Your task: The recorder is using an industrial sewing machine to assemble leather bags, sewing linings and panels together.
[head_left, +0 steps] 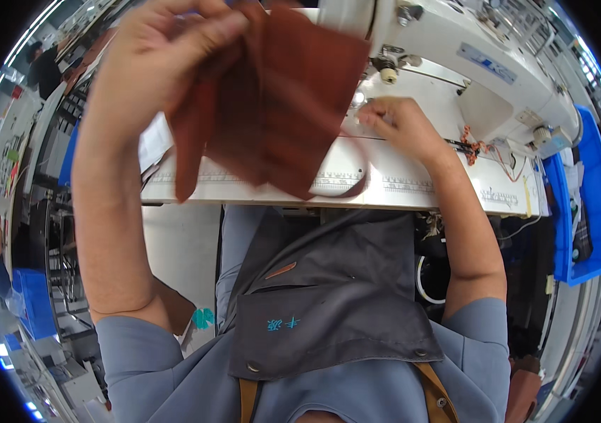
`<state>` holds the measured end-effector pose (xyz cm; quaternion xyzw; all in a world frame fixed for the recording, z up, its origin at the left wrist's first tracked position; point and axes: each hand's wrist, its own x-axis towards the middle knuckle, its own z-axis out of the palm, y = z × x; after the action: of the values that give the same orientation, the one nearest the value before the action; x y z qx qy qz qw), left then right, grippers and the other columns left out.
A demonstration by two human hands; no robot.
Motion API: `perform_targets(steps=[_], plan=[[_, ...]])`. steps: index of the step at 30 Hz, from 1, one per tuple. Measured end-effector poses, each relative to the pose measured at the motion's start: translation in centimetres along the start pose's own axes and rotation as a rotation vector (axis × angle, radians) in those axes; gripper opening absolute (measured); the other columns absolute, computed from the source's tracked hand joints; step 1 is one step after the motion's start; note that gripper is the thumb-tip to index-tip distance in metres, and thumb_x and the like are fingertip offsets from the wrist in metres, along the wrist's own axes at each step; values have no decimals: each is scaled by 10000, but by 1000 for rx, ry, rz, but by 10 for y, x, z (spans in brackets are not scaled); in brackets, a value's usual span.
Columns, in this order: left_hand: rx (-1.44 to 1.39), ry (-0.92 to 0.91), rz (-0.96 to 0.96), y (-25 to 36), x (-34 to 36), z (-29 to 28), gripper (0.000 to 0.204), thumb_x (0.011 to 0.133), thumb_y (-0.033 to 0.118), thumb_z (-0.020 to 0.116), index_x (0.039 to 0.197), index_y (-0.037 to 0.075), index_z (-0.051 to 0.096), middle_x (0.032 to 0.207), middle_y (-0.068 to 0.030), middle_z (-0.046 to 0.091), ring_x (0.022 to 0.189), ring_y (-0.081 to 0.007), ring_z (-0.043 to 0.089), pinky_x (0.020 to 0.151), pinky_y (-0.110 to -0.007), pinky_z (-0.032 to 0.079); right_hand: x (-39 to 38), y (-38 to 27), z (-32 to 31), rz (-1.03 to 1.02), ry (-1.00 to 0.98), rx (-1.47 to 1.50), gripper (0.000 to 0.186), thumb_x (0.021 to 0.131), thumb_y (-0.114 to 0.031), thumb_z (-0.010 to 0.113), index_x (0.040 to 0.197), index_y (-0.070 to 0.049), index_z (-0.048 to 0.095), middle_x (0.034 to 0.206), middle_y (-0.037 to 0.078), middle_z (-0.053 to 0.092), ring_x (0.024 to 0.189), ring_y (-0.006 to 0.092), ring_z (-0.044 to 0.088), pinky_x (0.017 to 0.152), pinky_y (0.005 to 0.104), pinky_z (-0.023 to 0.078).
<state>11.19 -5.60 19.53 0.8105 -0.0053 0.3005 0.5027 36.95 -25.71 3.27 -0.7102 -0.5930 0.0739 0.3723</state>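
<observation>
Raised at the upper left, my left hand (163, 60) grips a reddish-brown leather piece (300, 77) between thumb and fingers. The leather hangs over the front of the table and is smeared by motion; it has folded flaps and a narrow strip that curves out at its lower right. My right hand (403, 123) is on the sewing machine bed, right of the leather, with thumb and fingers drawn together near the needle area. Whatever its fingertips hold, if anything, is too small to make out. Above it reaches the white sewing machine (505, 67), its needle partly hidden.
A ruler scale runs along the white table's front edge (406, 185). Orange thread (480, 146) lies tangled by the machine's base. A blue bin (596, 211) hangs at the right with things inside. Racks and another person (45, 67) are at the far left.
</observation>
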Motion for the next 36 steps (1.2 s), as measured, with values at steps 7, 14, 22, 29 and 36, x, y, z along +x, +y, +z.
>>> perform_targets(steps=[7,14,22,29,36], plan=[[-226,454,-374,-10,-55,-75,144,958,170,725,866,92,647,810,-1,697,629,-60,615,575,-215,491,-46,-78,26,25,-213,917,465,939,-99,630,1386,8,563,1271,101,643,1151,205,599,1008,354,462],[-371,542,-836,-142,-145,-37,150,982,232,705,946,88,688,774,43,663,650,-55,613,543,-276,467,-46,-98,59,478,-53,1187,466,1074,-262,427,1451,8,476,1123,45,657,907,116,652,780,257,539],[944,181,-260,-129,-151,-76,290,909,226,742,1155,79,697,1153,-83,718,1076,-295,675,962,-350,506,-15,-76,55,513,-30,931,300,1018,-113,613,1286,21,608,1098,57,712,945,103,677,790,252,564],[1116,83,-233,-210,-131,-123,458,1006,373,601,1434,210,593,1565,-174,446,1463,-344,396,1180,-602,245,9,-40,26,322,-258,655,401,986,-137,652,1350,20,592,1264,82,672,1148,140,606,978,304,497],[612,135,107,-150,-39,-18,237,931,140,721,1147,40,715,1205,-110,709,1134,-244,669,941,-350,531,19,-32,8,186,-510,440,444,943,-128,679,1373,-64,590,1257,78,690,1156,174,622,966,334,502]])
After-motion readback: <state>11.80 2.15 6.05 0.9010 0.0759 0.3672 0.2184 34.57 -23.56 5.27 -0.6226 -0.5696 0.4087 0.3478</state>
